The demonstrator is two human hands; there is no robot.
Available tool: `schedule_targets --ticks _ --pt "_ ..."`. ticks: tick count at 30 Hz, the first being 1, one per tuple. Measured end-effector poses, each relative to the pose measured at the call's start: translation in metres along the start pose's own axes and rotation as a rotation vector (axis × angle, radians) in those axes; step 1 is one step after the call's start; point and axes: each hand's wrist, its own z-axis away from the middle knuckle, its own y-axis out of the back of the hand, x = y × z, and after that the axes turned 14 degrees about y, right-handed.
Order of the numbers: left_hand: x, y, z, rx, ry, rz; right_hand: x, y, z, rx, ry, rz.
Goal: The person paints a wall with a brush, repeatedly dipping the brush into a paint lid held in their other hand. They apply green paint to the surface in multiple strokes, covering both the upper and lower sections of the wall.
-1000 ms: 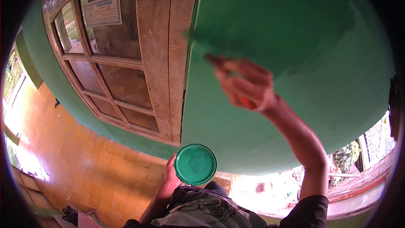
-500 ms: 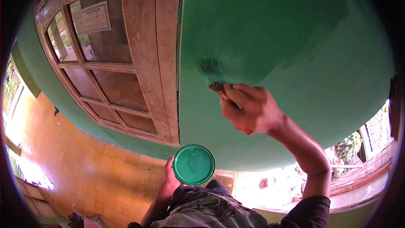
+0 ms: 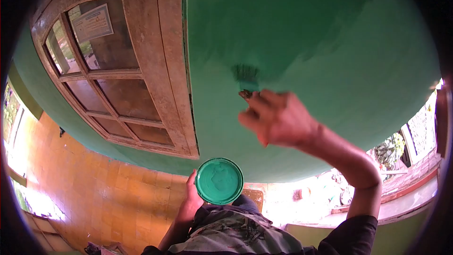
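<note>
My right hand (image 3: 281,118) is closed around the handle of a paintbrush (image 3: 247,82), whose dark bristles point up against the green wall (image 3: 264,132). Around and above the bristles spreads a darker green patch of paint, lighter green lying below and to the right. Low in front of my body, my left hand (image 3: 191,196) holds a round can of green paint (image 3: 219,182) by its left side. The paint's surface shows inside the can's rim. Most of the left fingers are hidden behind or under the can.
Left of the painted area stands a brown wooden window frame (image 3: 172,80) with several glass panes and a paper notice (image 3: 93,22) behind one. Orange floor tiles (image 3: 104,189) lie below left. A bright opening with plants (image 3: 391,151) is at the right.
My right hand and the brush have shifted slightly right relative to the window frame, bristles still at the wall. The view has turned a little; the can stays in my left hand.
</note>
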Motion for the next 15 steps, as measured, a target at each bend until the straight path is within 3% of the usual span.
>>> schedule_targets --ticks 4,7,9,10,12,13,15 --pt "-0.001 0.0 0.0 0.03 -0.006 -0.029 0.052 0.039 0.007 0.202 -0.225 -0.305" --pt "0.0 0.001 -0.001 0.031 -0.028 -0.012 0.056 0.053 0.0 0.216 -0.269 -0.155" --pt "-0.001 0.001 0.001 0.022 -0.042 -0.012 0.044 0.042 -0.005 0.417 0.015 0.436" --pt "0.0 -0.003 0.002 0.017 -0.046 -0.007 0.035 0.029 -0.006 0.415 0.019 0.439" --pt "0.001 -0.006 0.001 0.012 -0.051 -0.006 0.015 -0.005 -0.007 0.1 0.009 0.505" --pt "-0.001 -0.002 0.0 0.019 -0.051 -0.01 0.008 -0.011 -0.012 0.1 0.004 0.507" --pt "-0.001 0.002 -0.002 0.025 -0.054 -0.019 0.0 -0.017 -0.019 0.192 0.071 0.032"
